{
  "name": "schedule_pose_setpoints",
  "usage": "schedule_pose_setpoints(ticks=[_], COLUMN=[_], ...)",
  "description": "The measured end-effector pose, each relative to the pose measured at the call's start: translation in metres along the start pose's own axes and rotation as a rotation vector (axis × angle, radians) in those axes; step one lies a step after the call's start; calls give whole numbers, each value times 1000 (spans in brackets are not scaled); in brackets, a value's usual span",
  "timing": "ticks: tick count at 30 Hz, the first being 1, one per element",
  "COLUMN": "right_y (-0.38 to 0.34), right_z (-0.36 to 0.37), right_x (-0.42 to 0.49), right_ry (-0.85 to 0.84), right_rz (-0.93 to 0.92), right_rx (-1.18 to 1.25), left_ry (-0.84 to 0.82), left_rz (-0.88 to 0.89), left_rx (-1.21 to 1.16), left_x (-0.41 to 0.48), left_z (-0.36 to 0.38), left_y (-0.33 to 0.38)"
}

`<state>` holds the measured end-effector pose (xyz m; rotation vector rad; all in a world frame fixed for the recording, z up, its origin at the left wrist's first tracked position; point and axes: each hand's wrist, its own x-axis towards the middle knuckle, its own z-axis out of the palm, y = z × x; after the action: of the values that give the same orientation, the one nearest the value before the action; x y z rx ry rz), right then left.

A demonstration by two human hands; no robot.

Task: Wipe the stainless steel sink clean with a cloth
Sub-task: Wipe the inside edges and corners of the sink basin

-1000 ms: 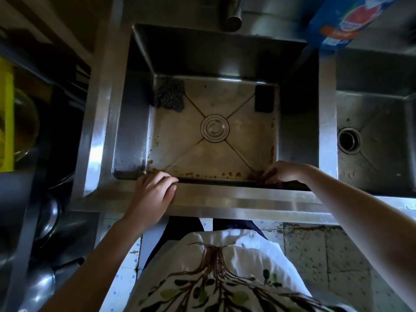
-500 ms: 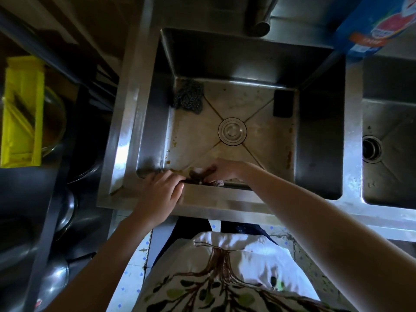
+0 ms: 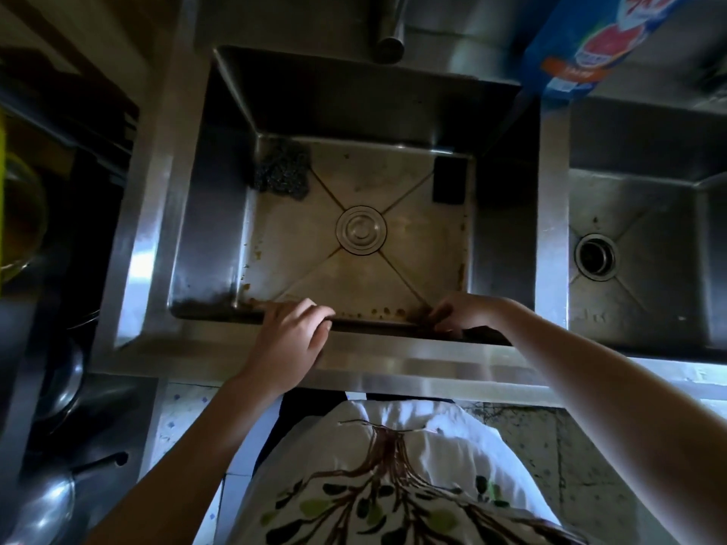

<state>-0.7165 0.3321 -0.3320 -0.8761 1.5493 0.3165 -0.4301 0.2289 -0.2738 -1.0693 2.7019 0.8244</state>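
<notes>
My right hand [image 3: 466, 313] pinches a dark cloth [image 3: 474, 332] in the stainless steel sink [image 3: 204, 230] corner. Brown grime [image 3: 383, 311] runs leftward toward my left hand [image 3: 293, 328], which is curled over the rim.

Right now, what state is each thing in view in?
sink: brown grime along near floor edge.
drain cover: seated in drain.
scourer: lying in far left corner.
black sponge: against far right corner.
tap: no water running.
right basin drain: uncovered.
left hand: gripping front rim.
right hand: fingers curled in near right corner; contents hidden.
</notes>
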Motion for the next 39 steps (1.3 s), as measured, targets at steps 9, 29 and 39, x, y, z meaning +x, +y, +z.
schedule_pose_setpoints(ticks=[9,29,39], right_y=[15,-195,-261], right_z=[-1,31,46], right_x=[-4,38,64], right_ry=[25,-12,21], right_rz=[53,-234,-239], right_rx=[-132,132,94], left_ry=[-4,90,51], left_rz=[-15,-101,-48], left_rx=[-29,-5,128], left_x=[3,-47,-59], left_z=[10,-44,-75], left_y=[25,-97,-139])
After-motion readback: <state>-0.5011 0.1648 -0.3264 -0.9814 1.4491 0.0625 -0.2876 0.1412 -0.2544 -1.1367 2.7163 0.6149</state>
